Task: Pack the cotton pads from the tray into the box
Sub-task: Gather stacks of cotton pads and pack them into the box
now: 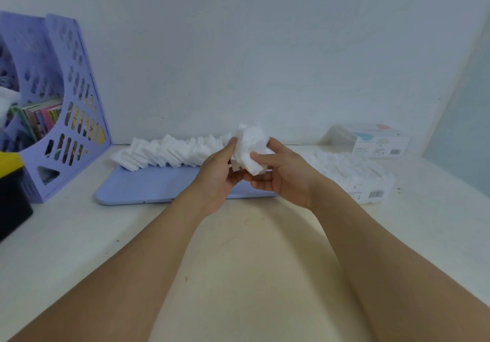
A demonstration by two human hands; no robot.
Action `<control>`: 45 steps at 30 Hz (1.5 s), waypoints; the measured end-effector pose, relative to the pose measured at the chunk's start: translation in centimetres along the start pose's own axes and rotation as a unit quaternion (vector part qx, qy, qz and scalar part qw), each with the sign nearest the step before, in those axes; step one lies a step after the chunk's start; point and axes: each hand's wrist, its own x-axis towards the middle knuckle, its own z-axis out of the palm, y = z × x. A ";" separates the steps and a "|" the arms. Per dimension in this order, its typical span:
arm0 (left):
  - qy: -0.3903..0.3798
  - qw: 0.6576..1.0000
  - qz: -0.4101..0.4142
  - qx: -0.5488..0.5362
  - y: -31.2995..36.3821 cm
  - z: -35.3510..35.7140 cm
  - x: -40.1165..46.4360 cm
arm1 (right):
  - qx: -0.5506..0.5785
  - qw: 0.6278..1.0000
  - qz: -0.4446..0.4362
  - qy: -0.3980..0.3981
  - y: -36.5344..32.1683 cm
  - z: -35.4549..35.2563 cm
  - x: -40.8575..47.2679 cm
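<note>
A bunch of cotton pads point(250, 153) is being squared up above the tray point(159, 185) — both the left hand point(220, 177) and right hand point(278, 174) are clamping it. Next, probably, carrying it right to the box point(371, 182) on the worktop point(252, 248).

Soft, even, cool light filled the scene, moderately bright, with no single source apparent. Shadows on the bench point(238, 248) were faint and diffuse beneath the forearms. The white cotton pads point(249, 150) were overexposed, their edges washed out. Wide-angle distortion bent the purple file rack point(66, 102) and the right wall. The whole picture was slightly soft and smeared.
</note>
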 end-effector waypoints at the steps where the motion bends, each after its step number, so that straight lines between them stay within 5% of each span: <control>1: 0.009 1.000 -0.007 -0.014 0.0 0.0 0.0 | -0.039 0.999 -0.016 0.017 0.0 0.1 0.0; 6: 0.022 0.999 -0.026 -0.036 0.0 0.2 0.1 | -0.194 0.970 -0.098 0.104 0.5 0.5 0.5; 11: 0.054 0.993 -0.052 -0.090 0.0 0.5 -0.2 | -0.368 0.887 -0.219 0.172 1.5 0.8 1.0; 21: 0.067 0.971 -0.080 -0.216 0.1 0.5 -0.2 | -0.381 0.869 -0.275 0.155 2.4 1.5 1.3; 25: 0.123 0.992 -0.026 -0.014 -0.4 1.2 0.0 | -0.417 0.856 -0.271 0.141 2.6 1.4 1.2; 29: 0.163 0.975 0.043 0.145 -0.7 1.2 0.2 | -0.413 0.853 -0.277 0.159 2.2 1.3 1.1; 35: 0.050 0.998 0.034 0.010 0.4 1.2 -0.6 | -0.356 0.856 -0.331 0.175 1.7 1.2 1.0; 39: 0.036 0.997 -0.010 -0.074 0.6 1.0 -0.6 | -0.415 0.806 -0.365 0.211 1.8 1.2 1.1; 42: 0.032 0.996 -0.032 -0.073 0.6 0.5 -0.4 | -0.454 0.780 -0.366 0.227 1.5 1.2 1.0; 45: 0.028 0.999 -0.030 -0.019 0.2 0.3 -0.2 | -0.474 0.793 -0.338 0.179 1.4 0.9 0.9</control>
